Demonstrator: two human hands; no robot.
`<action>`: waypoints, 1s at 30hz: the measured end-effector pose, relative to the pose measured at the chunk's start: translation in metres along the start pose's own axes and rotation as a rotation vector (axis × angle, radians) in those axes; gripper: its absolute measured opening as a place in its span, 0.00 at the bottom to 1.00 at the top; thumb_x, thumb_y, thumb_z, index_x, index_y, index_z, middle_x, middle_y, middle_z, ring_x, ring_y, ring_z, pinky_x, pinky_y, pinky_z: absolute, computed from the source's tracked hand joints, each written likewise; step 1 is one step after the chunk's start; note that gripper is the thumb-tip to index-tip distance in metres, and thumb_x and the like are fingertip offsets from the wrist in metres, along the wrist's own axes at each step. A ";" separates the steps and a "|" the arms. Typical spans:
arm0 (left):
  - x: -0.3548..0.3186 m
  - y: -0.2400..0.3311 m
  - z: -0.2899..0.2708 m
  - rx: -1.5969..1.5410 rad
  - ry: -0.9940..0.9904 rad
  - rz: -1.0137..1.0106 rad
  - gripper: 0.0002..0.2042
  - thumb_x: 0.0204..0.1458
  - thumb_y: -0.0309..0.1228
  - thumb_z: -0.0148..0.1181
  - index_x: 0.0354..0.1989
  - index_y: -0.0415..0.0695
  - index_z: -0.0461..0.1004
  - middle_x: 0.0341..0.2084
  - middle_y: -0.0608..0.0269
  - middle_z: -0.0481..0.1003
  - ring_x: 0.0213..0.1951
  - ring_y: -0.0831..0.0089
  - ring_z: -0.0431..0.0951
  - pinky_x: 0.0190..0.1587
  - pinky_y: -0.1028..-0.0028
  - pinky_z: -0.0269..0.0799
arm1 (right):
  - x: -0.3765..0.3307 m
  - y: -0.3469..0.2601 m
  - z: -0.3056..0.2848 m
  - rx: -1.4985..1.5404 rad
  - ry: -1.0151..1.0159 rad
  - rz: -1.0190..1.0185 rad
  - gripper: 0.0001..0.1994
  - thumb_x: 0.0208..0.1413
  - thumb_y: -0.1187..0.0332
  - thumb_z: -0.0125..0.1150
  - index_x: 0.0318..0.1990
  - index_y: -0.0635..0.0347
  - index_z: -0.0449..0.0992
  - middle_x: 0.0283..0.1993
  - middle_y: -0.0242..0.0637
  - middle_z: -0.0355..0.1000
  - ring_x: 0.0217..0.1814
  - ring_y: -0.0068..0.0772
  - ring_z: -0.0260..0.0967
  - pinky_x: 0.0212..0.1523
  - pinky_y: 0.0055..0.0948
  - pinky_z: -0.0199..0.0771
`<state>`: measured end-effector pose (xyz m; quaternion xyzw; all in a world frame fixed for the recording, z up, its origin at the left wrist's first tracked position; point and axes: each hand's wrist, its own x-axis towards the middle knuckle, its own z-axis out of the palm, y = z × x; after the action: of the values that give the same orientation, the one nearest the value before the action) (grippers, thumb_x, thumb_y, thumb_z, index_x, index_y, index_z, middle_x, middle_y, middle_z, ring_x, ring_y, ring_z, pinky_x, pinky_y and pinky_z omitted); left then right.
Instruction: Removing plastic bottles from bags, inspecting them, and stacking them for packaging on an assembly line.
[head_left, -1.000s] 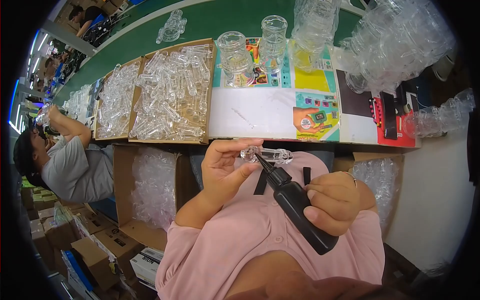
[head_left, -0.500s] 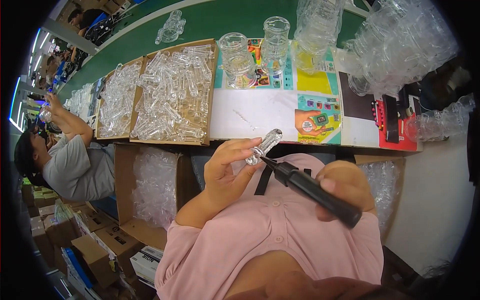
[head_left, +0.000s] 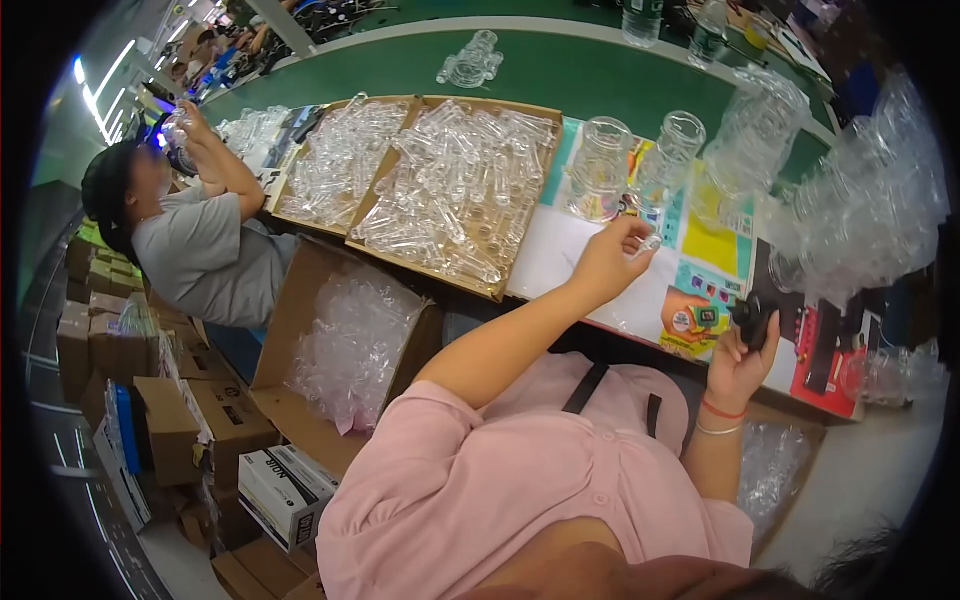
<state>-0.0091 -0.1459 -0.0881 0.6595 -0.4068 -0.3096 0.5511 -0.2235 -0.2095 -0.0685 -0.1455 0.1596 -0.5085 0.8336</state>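
My left hand [head_left: 607,262] reaches forward over the table and pinches a small clear plastic piece [head_left: 650,243] just in front of two upright clear jars [head_left: 640,165]. My right hand [head_left: 740,352] is raised at the table's near edge, closed around a black handheld tool [head_left: 752,318] that points up. Stacked clear containers [head_left: 850,210] crowd the right side of the table.
Two shallow cardboard trays [head_left: 430,190] full of clear tubes lie on the green table [head_left: 560,70]. An open box [head_left: 345,340] of bagged clear parts stands at my left. A person in a grey shirt [head_left: 195,240] works further left among several cartons [head_left: 170,430].
My left hand has gone from my chest out over the table with the clear piece. My right hand has lifted the black tool from slanting across my lap to upright at the table edge.
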 end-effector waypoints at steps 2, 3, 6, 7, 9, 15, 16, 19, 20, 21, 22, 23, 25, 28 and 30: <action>0.010 -0.033 0.001 0.262 0.071 0.237 0.16 0.45 0.25 0.60 0.44 0.38 0.68 0.41 0.55 0.71 0.43 0.65 0.72 0.47 0.71 0.67 | -0.005 0.000 -0.002 0.008 -0.019 0.025 0.10 0.59 0.63 0.49 0.36 0.60 0.72 0.31 0.39 0.72 0.16 0.16 0.54 0.12 0.10 0.54; 0.013 -0.033 -0.001 0.522 0.119 0.465 0.17 0.43 0.26 0.61 0.43 0.39 0.68 0.42 0.53 0.71 0.44 0.60 0.71 0.48 0.68 0.67 | -0.006 -0.002 -0.004 0.015 0.009 0.018 0.10 0.59 0.63 0.49 0.36 0.60 0.72 0.31 0.39 0.71 0.16 0.15 0.54 0.12 0.10 0.54; -0.006 -0.024 -0.014 0.509 0.137 0.518 0.17 0.40 0.26 0.63 0.41 0.40 0.70 0.40 0.52 0.71 0.45 0.55 0.69 0.50 0.63 0.64 | -0.005 -0.007 -0.011 0.031 0.022 0.019 0.10 0.58 0.63 0.50 0.35 0.59 0.73 0.30 0.39 0.71 0.16 0.15 0.54 0.11 0.09 0.54; -0.015 -0.016 -0.024 0.535 0.142 0.554 0.16 0.39 0.27 0.64 0.40 0.40 0.71 0.40 0.53 0.71 0.45 0.56 0.69 0.49 0.63 0.64 | -0.004 -0.011 -0.015 0.039 0.013 0.019 0.10 0.58 0.63 0.50 0.35 0.59 0.73 0.30 0.39 0.71 0.16 0.15 0.54 0.11 0.09 0.53; -0.033 -0.006 -0.056 0.707 0.225 0.500 0.14 0.38 0.28 0.66 0.34 0.40 0.72 0.38 0.52 0.70 0.42 0.55 0.68 0.46 0.63 0.64 | -0.002 -0.013 -0.022 0.040 0.010 0.001 0.10 0.58 0.63 0.50 0.36 0.59 0.73 0.29 0.39 0.70 0.15 0.14 0.53 0.10 0.08 0.53; -0.055 0.001 -0.167 1.393 0.552 -0.089 0.22 0.38 0.49 0.65 0.28 0.39 0.73 0.35 0.52 0.69 0.42 0.58 0.66 0.46 0.60 0.60 | -0.006 -0.007 -0.015 0.048 -0.026 0.031 0.11 0.59 0.63 0.49 0.36 0.59 0.73 0.30 0.38 0.71 0.14 0.14 0.53 0.10 0.08 0.53; -0.057 -0.007 -0.174 1.390 0.550 -0.089 0.22 0.38 0.49 0.65 0.28 0.39 0.73 0.35 0.52 0.69 0.42 0.58 0.66 0.46 0.60 0.60 | -0.009 -0.002 -0.004 0.049 0.042 0.040 0.11 0.60 0.62 0.48 0.37 0.60 0.73 0.30 0.37 0.71 0.14 0.14 0.52 0.10 0.09 0.53; -0.056 -0.021 -0.181 1.490 0.464 -0.018 0.23 0.39 0.49 0.64 0.30 0.38 0.73 0.34 0.54 0.69 0.42 0.58 0.65 0.46 0.58 0.59 | -0.011 0.005 0.009 0.007 0.077 0.078 0.12 0.60 0.62 0.47 0.39 0.61 0.71 0.31 0.37 0.71 0.13 0.15 0.52 0.10 0.10 0.52; -0.055 -0.022 -0.182 1.470 0.513 -0.023 0.20 0.40 0.45 0.64 0.30 0.38 0.74 0.33 0.53 0.71 0.41 0.56 0.67 0.45 0.60 0.61 | -0.010 0.007 0.009 0.013 0.090 0.070 0.12 0.60 0.62 0.47 0.39 0.61 0.71 0.31 0.37 0.71 0.13 0.15 0.52 0.10 0.10 0.52; -0.052 -0.024 -0.183 1.450 0.555 -0.026 0.17 0.41 0.41 0.65 0.30 0.38 0.75 0.33 0.52 0.72 0.40 0.55 0.69 0.44 0.62 0.64 | -0.009 0.008 0.007 0.020 0.107 0.058 0.12 0.60 0.61 0.47 0.39 0.62 0.70 0.31 0.37 0.71 0.13 0.15 0.53 0.10 0.10 0.53; -0.052 -0.024 -0.184 1.439 0.538 -0.012 0.17 0.41 0.41 0.65 0.30 0.38 0.75 0.33 0.52 0.72 0.40 0.55 0.69 0.44 0.62 0.64 | -0.011 0.007 0.008 0.023 0.071 0.088 0.13 0.60 0.61 0.47 0.38 0.62 0.70 0.31 0.38 0.71 0.14 0.16 0.55 0.10 0.10 0.53; -0.054 -0.020 -0.184 1.317 0.637 0.055 0.14 0.44 0.37 0.63 0.33 0.38 0.75 0.32 0.52 0.73 0.36 0.57 0.71 0.41 0.63 0.66 | -0.013 0.006 0.010 0.018 0.082 0.071 0.13 0.60 0.61 0.47 0.38 0.62 0.70 0.31 0.38 0.71 0.14 0.16 0.55 0.10 0.10 0.53; -0.062 -0.003 -0.176 1.189 0.721 0.119 0.12 0.46 0.33 0.61 0.35 0.38 0.75 0.32 0.52 0.74 0.33 0.58 0.73 0.38 0.65 0.68 | -0.019 0.004 0.015 -0.031 0.036 0.056 0.13 0.60 0.61 0.47 0.38 0.62 0.70 0.31 0.38 0.71 0.14 0.17 0.56 0.09 0.10 0.53; -0.073 0.033 -0.140 0.630 0.627 0.311 0.10 0.48 0.20 0.56 0.41 0.40 0.73 0.36 0.55 0.75 0.35 0.66 0.76 0.33 0.74 0.72 | -0.027 0.007 0.029 -0.074 0.096 -0.001 0.13 0.60 0.59 0.48 0.39 0.61 0.70 0.32 0.37 0.71 0.18 0.17 0.59 0.16 0.15 0.63; -0.079 0.034 -0.118 0.458 0.539 0.372 0.11 0.48 0.19 0.57 0.41 0.39 0.73 0.36 0.55 0.75 0.35 0.69 0.76 0.32 0.75 0.72 | -0.030 0.010 0.036 -0.136 0.185 -0.060 0.14 0.59 0.58 0.48 0.43 0.61 0.69 0.33 0.34 0.70 0.26 0.22 0.65 0.29 0.21 0.70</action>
<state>0.0476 -0.0223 -0.0346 0.7378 -0.4187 0.0785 0.5236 -0.2140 -0.1756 -0.0364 -0.1589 0.2656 -0.5325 0.7878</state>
